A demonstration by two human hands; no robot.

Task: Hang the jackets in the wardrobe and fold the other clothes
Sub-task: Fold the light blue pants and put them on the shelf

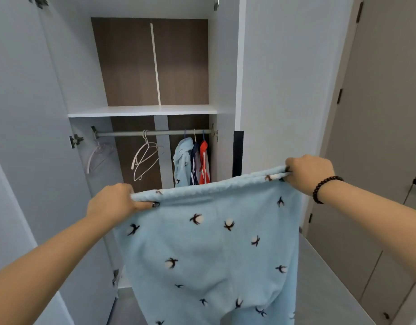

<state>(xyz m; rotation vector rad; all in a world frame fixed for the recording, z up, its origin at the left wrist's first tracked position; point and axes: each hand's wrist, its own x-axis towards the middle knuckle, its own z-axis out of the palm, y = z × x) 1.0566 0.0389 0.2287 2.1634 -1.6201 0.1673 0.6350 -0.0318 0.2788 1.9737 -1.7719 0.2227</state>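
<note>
both hands, left and right, pinching pants waistband; legs cut off below; wardrobe partly hidden.

Pale blue fleece trousers with a dark bird print hang stretched by the waistband before the open wardrobe, where three jackets hang at the rail's right end.
</note>
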